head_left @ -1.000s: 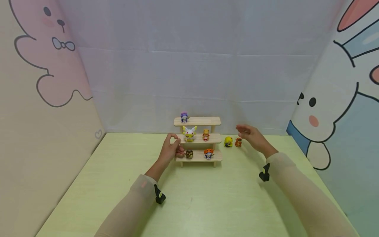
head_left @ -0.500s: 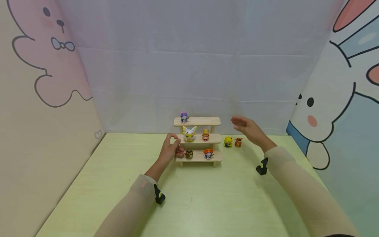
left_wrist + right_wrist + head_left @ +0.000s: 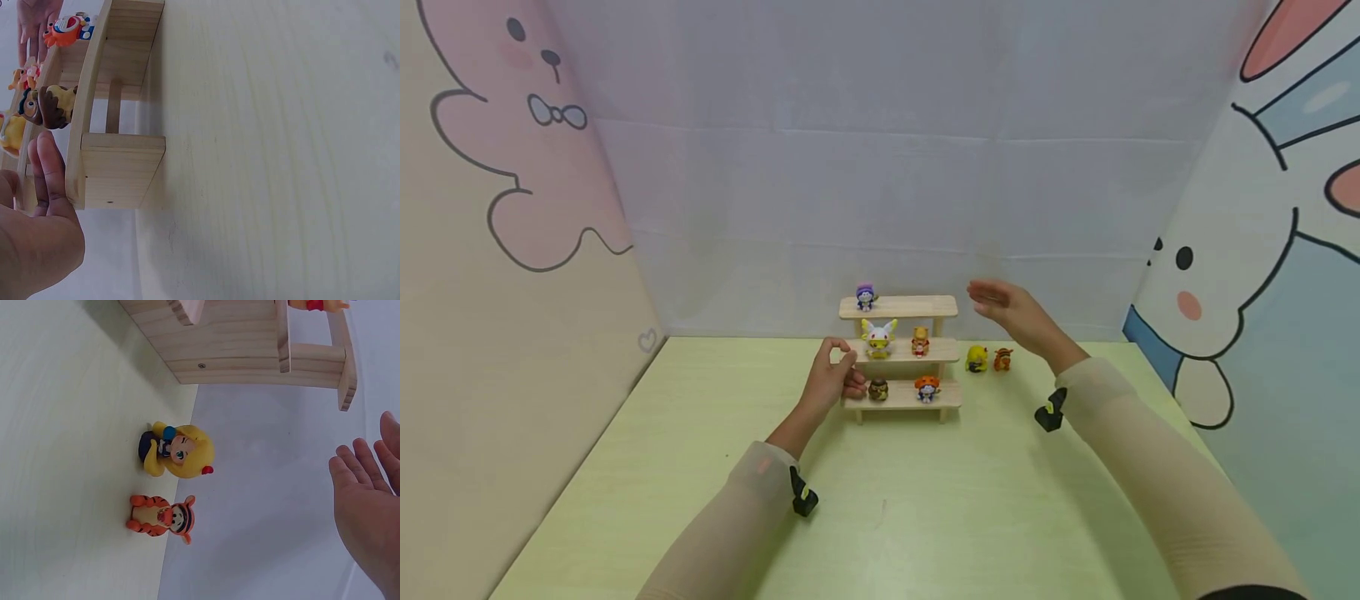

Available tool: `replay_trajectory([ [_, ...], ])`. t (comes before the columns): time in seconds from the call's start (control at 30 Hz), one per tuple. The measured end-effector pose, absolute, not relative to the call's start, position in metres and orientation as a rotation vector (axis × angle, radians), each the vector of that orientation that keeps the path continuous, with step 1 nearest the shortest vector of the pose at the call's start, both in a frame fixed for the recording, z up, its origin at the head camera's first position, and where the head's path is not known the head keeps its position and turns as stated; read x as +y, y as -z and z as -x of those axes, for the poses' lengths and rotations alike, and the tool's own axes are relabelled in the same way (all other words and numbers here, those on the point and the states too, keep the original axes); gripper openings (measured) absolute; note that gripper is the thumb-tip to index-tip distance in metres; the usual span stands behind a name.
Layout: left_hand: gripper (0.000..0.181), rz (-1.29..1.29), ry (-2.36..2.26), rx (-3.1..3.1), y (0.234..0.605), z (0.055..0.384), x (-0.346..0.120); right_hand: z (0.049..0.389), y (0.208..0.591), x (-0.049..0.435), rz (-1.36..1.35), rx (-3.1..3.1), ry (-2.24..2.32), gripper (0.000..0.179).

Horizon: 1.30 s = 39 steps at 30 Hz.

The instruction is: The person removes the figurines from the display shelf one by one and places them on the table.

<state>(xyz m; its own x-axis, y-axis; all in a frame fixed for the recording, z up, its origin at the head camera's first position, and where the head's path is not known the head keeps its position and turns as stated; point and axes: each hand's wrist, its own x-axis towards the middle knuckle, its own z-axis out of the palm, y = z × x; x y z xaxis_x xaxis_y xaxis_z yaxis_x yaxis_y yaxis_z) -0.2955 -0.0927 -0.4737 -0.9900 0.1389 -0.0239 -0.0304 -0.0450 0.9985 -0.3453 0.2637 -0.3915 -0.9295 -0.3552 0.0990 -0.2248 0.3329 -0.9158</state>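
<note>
A three-tier wooden display shelf stands at the back of the table. My left hand holds its left end: thumb and forefinger are curled at the middle tier, and two straighter fingers lie at the lowest tier beside an owl figurine. My right hand hovers right of the top tier, fingers extended and holding nothing. Below it on the table stand a yellow-haired doll figurine and an orange tiger figurine.
On the shelf are a purple-hatted figurine on top, a white-eared yellow figurine and a bear figurine in the middle, and an orange-hatted figurine below. A pale wall curtain hangs behind.
My right hand has moved up and to the left, away from the tiger figurine towards the top tier. My left hand stays at the shelf's left end.
</note>
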Motion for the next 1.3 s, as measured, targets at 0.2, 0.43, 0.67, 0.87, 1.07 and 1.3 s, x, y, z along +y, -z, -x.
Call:
replay_trajectory([
  [0.2,0.012,-0.116,-2.189,2.089,0.476,0.297,-0.093,0.347,0.382,0.251,0.581,2.443,1.683,0.053],
  [0.43,0.012,-0.113,-2.190,2.097,0.475,0.297,-0.092,0.352,0.374,0.236,0.628,2.337,1.779,0.054],
  [0.67,0.013,-0.114,-2.193,2.089,0.475,0.297,-0.092,0.357,0.370,0.221,0.674,2.262,1.812,0.055],
  [0.87,0.014,-0.121,-2.193,2.082,0.476,0.298,-0.093,0.358,0.365,0.205,0.680,2.224,1.844,0.054],
  [1.07,0.012,-0.121,-2.202,2.078,0.475,0.297,-0.093,0.360,0.363,0.187,0.693,2.219,1.824,0.054],
  [1.3,0.012,-0.123,-2.204,2.087,0.476,0.299,-0.094,0.366,0.365,0.169,0.677,2.241,1.797,0.052],
])
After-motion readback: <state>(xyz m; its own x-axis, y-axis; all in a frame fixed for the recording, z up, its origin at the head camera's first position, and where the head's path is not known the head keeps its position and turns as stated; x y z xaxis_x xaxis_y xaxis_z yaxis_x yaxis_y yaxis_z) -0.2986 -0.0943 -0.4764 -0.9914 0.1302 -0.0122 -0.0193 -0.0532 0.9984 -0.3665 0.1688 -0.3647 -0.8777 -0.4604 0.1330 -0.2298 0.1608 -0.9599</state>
